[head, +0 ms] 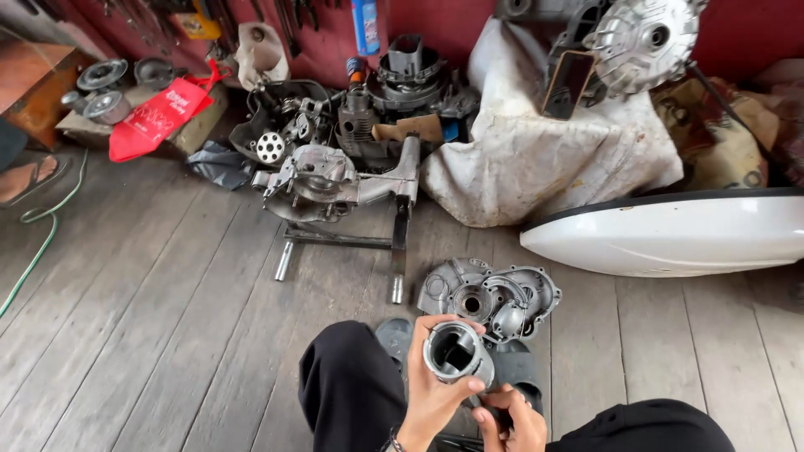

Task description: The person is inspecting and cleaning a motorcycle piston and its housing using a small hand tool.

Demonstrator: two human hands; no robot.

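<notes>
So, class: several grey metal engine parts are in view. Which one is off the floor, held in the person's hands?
The hollow metal cylinder, gripped by the left hand; the others lie on the wooden floor.

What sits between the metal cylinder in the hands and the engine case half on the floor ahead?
Nothing visible. The left hand holds the metal cylinder just short of the engine case half; only bare floorboards lie alongside. The right hand is below it.

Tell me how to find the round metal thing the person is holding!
Look at the wooden floor, near the bottom where the black trousers are. Just above them, the left hand holds a short metal cylinder. Unlike the flat grey engine cover behind it, it is hollow and open-topped.
</notes>
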